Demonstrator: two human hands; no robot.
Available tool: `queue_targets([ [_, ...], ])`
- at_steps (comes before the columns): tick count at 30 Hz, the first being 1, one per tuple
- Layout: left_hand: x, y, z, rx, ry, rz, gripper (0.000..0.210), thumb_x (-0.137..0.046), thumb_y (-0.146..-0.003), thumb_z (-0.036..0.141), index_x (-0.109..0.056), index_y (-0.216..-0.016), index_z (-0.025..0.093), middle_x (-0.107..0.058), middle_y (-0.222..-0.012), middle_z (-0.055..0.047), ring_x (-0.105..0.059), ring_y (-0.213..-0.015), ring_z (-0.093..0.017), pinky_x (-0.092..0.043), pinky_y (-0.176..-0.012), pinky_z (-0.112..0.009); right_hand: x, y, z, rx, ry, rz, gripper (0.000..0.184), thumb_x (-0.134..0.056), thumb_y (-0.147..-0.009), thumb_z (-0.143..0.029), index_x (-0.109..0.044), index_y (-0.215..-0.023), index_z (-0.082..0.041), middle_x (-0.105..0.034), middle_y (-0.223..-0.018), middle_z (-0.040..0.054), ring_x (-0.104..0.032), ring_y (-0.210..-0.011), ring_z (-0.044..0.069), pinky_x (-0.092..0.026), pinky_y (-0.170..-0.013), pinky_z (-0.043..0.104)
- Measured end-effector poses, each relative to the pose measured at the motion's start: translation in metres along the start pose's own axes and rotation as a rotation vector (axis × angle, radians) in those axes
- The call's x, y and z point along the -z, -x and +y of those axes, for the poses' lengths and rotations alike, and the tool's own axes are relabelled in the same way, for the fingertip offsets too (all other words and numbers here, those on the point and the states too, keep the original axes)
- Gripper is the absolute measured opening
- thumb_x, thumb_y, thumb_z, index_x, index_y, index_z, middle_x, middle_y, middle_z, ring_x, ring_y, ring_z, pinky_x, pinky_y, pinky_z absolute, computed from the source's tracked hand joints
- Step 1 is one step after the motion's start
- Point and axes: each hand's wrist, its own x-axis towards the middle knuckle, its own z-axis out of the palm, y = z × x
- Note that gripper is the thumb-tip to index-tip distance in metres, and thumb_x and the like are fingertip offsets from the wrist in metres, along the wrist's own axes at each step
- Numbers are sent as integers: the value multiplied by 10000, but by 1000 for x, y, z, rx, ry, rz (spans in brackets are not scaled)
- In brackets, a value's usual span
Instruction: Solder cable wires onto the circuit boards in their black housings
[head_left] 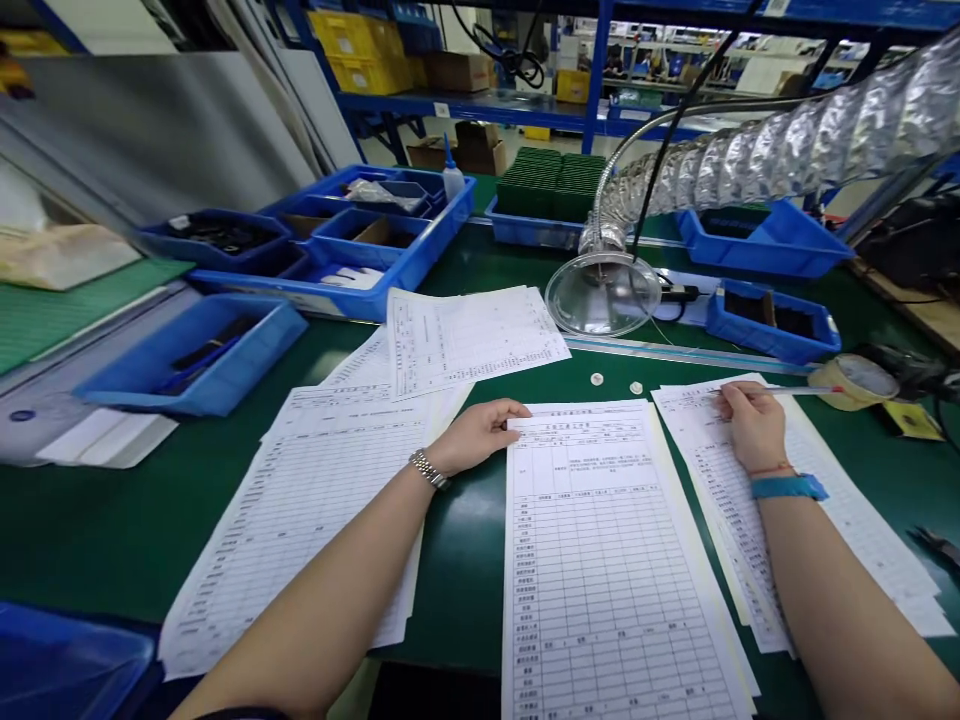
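Observation:
My left hand (480,436), with a metal watch on its wrist, pinches the top left corner of a printed form (600,560) on a stack of sheets before me. My right hand (752,425), with a blue wristband, grips a slim pen (806,390) lying almost level. That hand rests on the top of another pile of printed sheets (847,540) at the right. More printed sheets (300,500) lie under and beside my left forearm. One loose sheet (480,340) overlaps their far end.
A clear round fume hood (604,300) on a foil duct (750,160) hangs beyond the forms. Blue bins (195,360) stand left; green boards (555,180) fill a tray behind. A tape roll (855,380) and pliers (937,545) lie right. Two small round pieces (597,379) sit mid-table.

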Motion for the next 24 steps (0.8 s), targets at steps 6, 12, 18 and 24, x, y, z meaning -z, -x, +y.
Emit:
queue_targets([
  [6, 0, 1, 2, -9, 22, 5, 251, -559, -769, 271, -570, -1001, 176, -625, -990, -59, -593, -879, -184, -480, -795, -357, 0, 1, -3, -17, 3, 16, 127, -583, -706, -285, -602, -650, -172, -574, -649, 50, -472, -525, 129, -379, -521, 307],
  [12, 0, 1, 2, -9, 24, -7, 243, -548, -780, 261, -560, -1009, 182, -618, -996, -52, -588, -889, -175, -479, -797, -339, -1, 2, -6, -16, 16, 14, 133, -572, -713, -278, -605, -642, -171, -587, -685, 65, -483, -537, 131, -383, -529, 313],
  [18, 0, 0, -1, -15, 13, -2, 248, -555, -780, 280, -565, -1009, 184, -617, -987, -55, -587, -882, -182, -476, -799, -353, -2, 2, -6, -15, -1, 3, 136, -581, -712, -295, -597, -660, -169, -577, -669, 41, -475, -527, 121, -384, -522, 295],
  [24, 1, 0, 0, 0, 92, -20, 269, -575, -775, 289, -555, -1022, 183, -621, -978, -46, -587, -876, -170, -476, -812, -362, -2, 0, -1, -7, -7, -1, 166, -580, -708, -322, -595, -655, -166, -569, -655, 10, -478, -521, 114, -385, -501, 270],
])
